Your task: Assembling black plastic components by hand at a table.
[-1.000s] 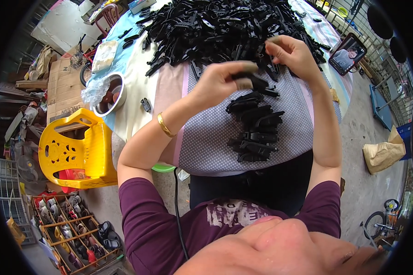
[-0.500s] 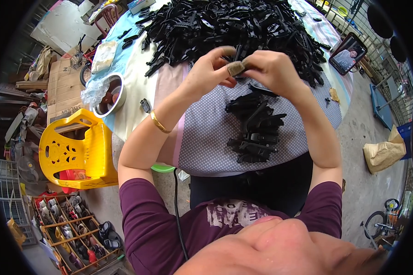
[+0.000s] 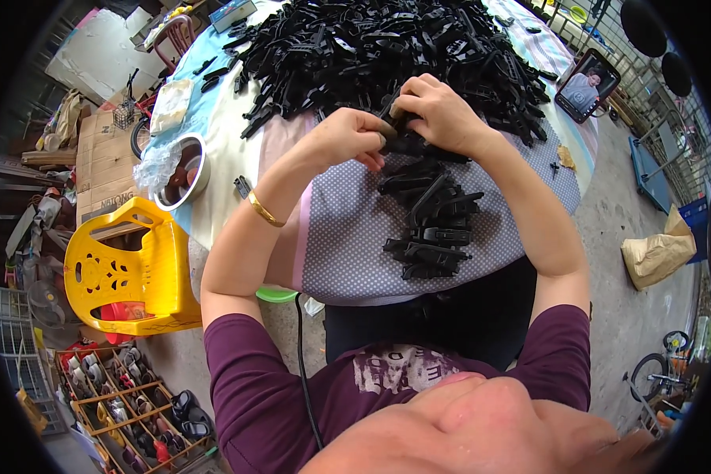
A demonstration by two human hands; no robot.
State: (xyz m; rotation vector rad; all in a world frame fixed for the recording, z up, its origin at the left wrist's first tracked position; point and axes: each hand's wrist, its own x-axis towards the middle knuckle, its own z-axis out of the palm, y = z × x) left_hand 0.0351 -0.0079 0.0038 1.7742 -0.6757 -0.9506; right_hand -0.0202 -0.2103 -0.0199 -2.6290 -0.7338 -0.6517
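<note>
My left hand (image 3: 349, 138) and my right hand (image 3: 438, 117) meet at the near edge of a big heap of black plastic parts (image 3: 316, 59). Both have their fingers closed around a slim black plastic part (image 3: 389, 103), partly covered by the fingertips. A tan wrapping shows on a fingertip there. On the dotted cloth, just nearer to me than the hands, lies a row of similar black parts (image 3: 438, 237), stacked close together. One small black part (image 3: 242, 187) rests apart, beside my left forearm.
A white bowl (image 3: 200, 178) with a clear plastic bag stands at the table's left edge, near a yellow chair (image 3: 166, 268). A phone (image 3: 583, 85) is propped at the right. A shoe rack (image 3: 126, 407) sits lower left; a brown sack (image 3: 654, 259) is on the floor at right.
Both hands have shifted: the left slightly left and down, the right slightly left and toward the heap. The tan wrapping, plain before between the fingertips, is now mostly hidden. The view has tilted slightly.
</note>
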